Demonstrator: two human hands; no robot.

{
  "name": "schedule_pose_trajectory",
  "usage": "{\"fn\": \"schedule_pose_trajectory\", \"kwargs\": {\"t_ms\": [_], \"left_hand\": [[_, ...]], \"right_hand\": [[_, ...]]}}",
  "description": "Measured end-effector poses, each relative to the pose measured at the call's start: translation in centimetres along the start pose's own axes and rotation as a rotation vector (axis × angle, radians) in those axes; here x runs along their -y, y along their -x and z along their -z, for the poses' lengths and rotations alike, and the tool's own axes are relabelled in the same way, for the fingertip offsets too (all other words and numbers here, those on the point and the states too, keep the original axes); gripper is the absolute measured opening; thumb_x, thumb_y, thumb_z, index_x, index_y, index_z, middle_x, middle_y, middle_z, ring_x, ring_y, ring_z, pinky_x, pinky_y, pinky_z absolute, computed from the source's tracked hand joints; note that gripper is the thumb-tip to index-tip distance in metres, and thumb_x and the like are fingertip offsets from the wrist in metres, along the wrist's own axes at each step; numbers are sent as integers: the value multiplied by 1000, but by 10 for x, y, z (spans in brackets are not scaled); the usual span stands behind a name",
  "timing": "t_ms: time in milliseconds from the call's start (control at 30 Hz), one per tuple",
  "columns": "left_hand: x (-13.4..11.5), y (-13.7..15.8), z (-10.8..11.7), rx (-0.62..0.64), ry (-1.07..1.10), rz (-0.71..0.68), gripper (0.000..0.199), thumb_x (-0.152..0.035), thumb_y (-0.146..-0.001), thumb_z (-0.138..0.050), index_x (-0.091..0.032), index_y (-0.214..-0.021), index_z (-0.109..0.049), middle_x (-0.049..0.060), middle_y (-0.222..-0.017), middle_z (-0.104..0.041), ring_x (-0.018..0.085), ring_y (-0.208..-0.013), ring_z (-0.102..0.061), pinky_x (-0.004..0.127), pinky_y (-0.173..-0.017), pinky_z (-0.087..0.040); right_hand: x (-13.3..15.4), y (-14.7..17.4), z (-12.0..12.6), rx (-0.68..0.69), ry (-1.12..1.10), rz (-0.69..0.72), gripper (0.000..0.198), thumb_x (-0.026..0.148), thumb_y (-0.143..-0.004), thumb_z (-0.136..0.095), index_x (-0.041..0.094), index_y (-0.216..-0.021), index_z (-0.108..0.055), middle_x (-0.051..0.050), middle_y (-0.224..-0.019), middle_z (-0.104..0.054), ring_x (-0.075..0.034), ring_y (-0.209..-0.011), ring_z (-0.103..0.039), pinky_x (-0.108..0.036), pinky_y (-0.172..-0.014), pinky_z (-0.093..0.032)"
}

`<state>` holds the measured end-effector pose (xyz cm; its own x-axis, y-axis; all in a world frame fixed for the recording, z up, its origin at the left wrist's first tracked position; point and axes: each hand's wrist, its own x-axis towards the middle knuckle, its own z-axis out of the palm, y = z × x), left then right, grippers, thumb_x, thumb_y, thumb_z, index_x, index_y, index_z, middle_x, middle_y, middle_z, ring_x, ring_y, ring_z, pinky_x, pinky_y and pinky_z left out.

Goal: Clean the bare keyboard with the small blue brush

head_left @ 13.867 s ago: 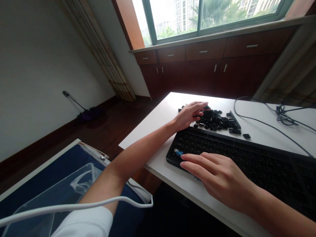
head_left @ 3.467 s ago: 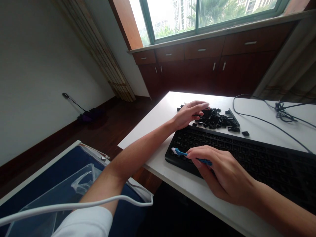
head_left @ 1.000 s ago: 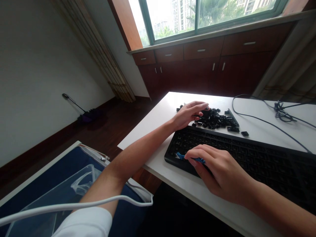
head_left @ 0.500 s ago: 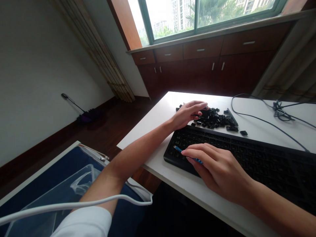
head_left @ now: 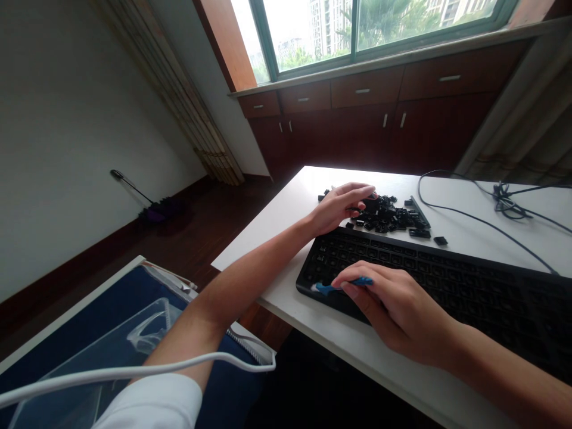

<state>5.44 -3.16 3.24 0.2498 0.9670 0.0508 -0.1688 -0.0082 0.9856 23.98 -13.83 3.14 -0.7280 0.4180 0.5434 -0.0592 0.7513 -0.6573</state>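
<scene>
Presently listed: one slim blue plastic brush with white bristles (head_left: 322, 289), grasped between thumb and fingers of the right hand (head_left: 397, 310), its head at the near left corner of a long black plastic keyboard (head_left: 456, 289); whether the bristles touch the frame is hard to tell. Brush: presumably light, stiff in the handle, softer at the tip, best pinched just behind the head. Keyboard: on a flat white surface (head_left: 297, 199), sockets bare; likely rigid, best steadied by its rim. Item, a heap of small black plastic keycaps (head_left: 386, 217) behind it, probably light and slippery, to be taken by their sides. Left hand (head_left: 336, 208): beside the heap, fingers loosely curled, contents, if any, not discernible. Also, one thin black cable (head_left: 501, 195), bunched at right.
</scene>
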Motion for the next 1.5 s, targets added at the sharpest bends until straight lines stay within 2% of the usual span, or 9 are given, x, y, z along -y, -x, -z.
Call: {"fn": "schedule_pose_trajectory", "kwargs": {"t_ms": [100, 600, 733, 933, 1067, 1367, 1500], "left_hand": [[0, 0, 0, 1, 2, 1, 41, -51, -78, -73, -21, -106, -68, 4, -115, -65, 5, -78, -55, 18, -66, -39], [-1, 1, -1, -3, -3, -2, 42, -51, -77, -73, -21, -106, -68, 4, -114, -66, 5, -78, -55, 18, -67, -39], [-1, 1, -1, 2, -6, -7, 41, -51, -78, -73, -22, -106, -67, 4, -114, -66, 5, -78, -55, 19, -68, -40], [-1, 1, -1, 5, -4, -6, 40, -51, -78, -73, -21, -105, -67, 4, -114, -65, 5, -78, -55, 18, -67, -40], [-1, 1, -1, -2, -2, -4, 41, -51, -77, -73, -21, -106, -68, 4, -114, -66, 5, -77, -55, 18, -67, -40], [-1, 0, 1, 8, -5, 1, 39, -50, -79, -73, -22, -105, -68, 4, -115, -66, 5, -78, -55, 18, -67, -39], [0, 1, 1, 10, -7, -2, 38, -50, -79, -72, -22, -105, -67, 3, -114, -66, 5, -79, -55, 18, -67, -40]], "right_hand": [[0, 0, 1, -49, -28, -25, 16, 9, -96, -51, 16, -109, -58, -5, -97, -66, -11, -84, -62, -24, -75, -50], [-2, -2, -2, -35, 145, -41, 20, 15, -97, -53, 19, -114, -63, -7, -101, -68, -15, -85, -63, -27, -74, -51], [-3, 0, -2, -16, 171, -8, 24, 13, -96, -55, 20, -117, -64, -6, -104, -68, -14, -87, -64, -26, -76, -52], [-1, 3, -3, -57, 300, 135, 36, 4, -89, -57, 17, -122, -60, -8, -109, -68, -16, -89, -65, -28, -77, -54], [0, 2, -3, -83, 255, 105, 32, 8, -93, -54, 18, -122, -58, -9, -108, -68, -16, -90, -65, -28, -77, -54], [0, 1, -2, -16, 150, 43, 26, 8, -94, -49, 16, -117, -57, -8, -105, -65, -15, -85, -62, -28, -72, -50], [0, 1, -1, -17, 127, 22, 18, 9, -94, -48, 16, -109, -55, -7, -98, -62, -15, -81, -58, -30, -70, -47]]}}
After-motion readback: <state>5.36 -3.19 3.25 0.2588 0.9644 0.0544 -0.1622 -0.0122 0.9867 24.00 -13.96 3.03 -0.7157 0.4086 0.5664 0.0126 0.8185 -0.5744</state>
